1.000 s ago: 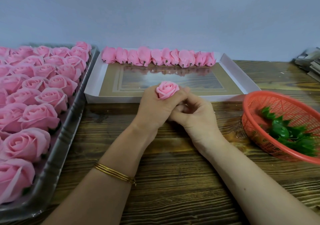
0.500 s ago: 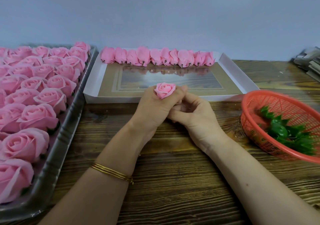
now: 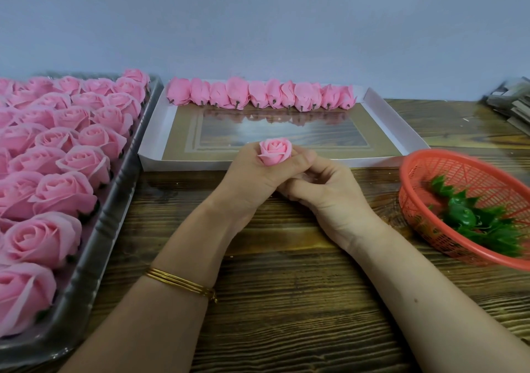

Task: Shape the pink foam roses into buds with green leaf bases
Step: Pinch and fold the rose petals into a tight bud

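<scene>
My left hand [image 3: 252,180] has its grip curled round a pink foam rose [image 3: 274,152], bloom facing up, above the dark wooden surface [image 3: 286,301] and just in front of the white cardboard tray [image 3: 395,120]. My right hand [image 3: 329,194] curls in beneath, touching the left. Whether its grip holds anything, I cannot tell.

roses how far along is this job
Done: a row of closed buds lies along the far edge of the white tray. In hand: the left hand grips one rose, the right hand curled beneath it. Left: a grey tray full of open roses, and leaf bases waiting in the red basket.
</scene>
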`<state>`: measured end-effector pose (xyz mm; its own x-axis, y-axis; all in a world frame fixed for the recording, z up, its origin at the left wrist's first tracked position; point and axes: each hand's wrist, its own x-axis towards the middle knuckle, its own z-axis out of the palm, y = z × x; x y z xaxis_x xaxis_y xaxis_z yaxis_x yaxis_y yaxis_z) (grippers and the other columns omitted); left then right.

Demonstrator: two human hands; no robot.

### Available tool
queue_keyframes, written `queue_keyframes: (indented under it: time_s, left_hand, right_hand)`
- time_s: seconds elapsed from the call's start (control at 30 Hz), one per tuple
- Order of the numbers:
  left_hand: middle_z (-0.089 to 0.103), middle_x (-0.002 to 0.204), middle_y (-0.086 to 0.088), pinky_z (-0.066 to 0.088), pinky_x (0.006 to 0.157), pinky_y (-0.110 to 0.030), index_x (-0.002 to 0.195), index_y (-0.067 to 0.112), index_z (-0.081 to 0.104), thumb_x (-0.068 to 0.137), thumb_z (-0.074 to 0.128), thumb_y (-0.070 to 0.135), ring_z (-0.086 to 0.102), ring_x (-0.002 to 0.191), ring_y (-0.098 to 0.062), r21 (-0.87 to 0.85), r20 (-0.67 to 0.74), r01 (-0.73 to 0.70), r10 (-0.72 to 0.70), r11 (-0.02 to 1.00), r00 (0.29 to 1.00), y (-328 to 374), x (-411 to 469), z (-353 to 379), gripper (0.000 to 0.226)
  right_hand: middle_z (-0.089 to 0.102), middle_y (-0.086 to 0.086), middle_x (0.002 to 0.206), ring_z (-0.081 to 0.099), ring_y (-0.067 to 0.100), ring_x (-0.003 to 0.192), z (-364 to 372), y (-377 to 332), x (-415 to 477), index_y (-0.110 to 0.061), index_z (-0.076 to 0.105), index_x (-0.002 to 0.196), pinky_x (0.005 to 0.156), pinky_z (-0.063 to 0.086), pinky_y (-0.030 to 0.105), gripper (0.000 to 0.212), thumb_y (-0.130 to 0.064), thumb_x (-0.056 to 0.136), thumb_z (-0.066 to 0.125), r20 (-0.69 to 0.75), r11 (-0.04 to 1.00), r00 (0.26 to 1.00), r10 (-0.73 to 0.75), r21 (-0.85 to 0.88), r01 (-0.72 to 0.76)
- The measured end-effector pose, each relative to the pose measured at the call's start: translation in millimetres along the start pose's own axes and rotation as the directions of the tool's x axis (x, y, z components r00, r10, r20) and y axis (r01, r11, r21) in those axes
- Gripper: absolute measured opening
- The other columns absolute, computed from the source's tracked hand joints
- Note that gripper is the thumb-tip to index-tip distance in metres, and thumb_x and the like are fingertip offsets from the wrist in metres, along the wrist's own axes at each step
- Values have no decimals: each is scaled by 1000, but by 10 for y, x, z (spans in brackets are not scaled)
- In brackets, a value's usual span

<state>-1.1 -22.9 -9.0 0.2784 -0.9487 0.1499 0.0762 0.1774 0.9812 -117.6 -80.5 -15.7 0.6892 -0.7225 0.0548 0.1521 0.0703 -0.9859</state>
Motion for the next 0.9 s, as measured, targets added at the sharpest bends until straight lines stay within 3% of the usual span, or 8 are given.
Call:
queue_keyframes:
  time_s: [0.13,0.27,0.37,0.5,0.57,0.73,0.8,0.9]
  left_hand:
    - [64,70,-7,48,71,-35,68,19,72,83,68,22,58,73,-26,-24,-10,-6,5,1000,1000,16,-12,29,17]
    - [65,69,-5,52,65,-22,66,17,71,92,65,12,63,68,-13,-33,-47,-17,16,999,999,12,-18,55,27]
    - [53,74,-17,51,66,-22,73,2,65,91,65,9,54,70,-22,-11,-87,-26,25,1000,996,-1,-16,81,20]
    - [57,68,-13,50,68,-24,64,10,64,90,66,8,57,69,-19,26,-42,-29,30,999,999,16,-19,69,26]
    - [64,63,1,51,67,-21,64,18,67,89,67,8,62,65,-11,27,-15,-22,22,999,1000,27,-32,55,27]
    - [62,58,7,55,68,-26,63,24,69,90,66,9,60,62,-8,33,2,-15,15,999,1000,40,-38,47,30]
    - [61,58,9,56,71,-27,59,24,67,91,65,11,60,62,-6,33,-7,-14,14,999,1000,40,-39,56,35]
    - [62,60,6,51,62,-20,63,19,66,91,65,11,61,62,-7,11,-72,-10,11,1000,997,23,-37,72,29]
  right_hand:
    - [58,11,76,52,19,72,-24,-15,7,11,66,102,78,44,29,31,15,71,68,43,999,998,34,38,-36]
    - [62,19,88,54,28,87,9,-12,-2,15,61,111,95,46,43,40,18,72,68,12,1000,1000,10,5,-10]
    - [56,11,71,47,26,78,45,-4,-12,7,65,110,84,43,39,41,17,71,72,-40,998,999,-13,-58,11]
    - [52,14,73,45,27,78,61,10,-17,-3,69,104,82,41,41,37,17,73,71,-72,998,997,-28,-63,23]
    - [51,18,79,45,27,81,61,5,-20,-6,70,101,83,40,41,35,18,75,68,-58,998,998,-24,-64,20]
    - [54,16,79,50,11,66,38,-13,-10,5,68,101,70,45,20,31,20,75,63,13,999,1000,26,-46,-25]
    - [52,18,80,48,16,69,33,-9,-6,5,68,102,73,44,24,32,19,74,64,6,999,999,32,-38,-32]
    - [60,29,86,49,28,85,56,-12,-14,5,67,107,91,44,43,36,18,73,69,-21,999,1000,8,-37,-8]
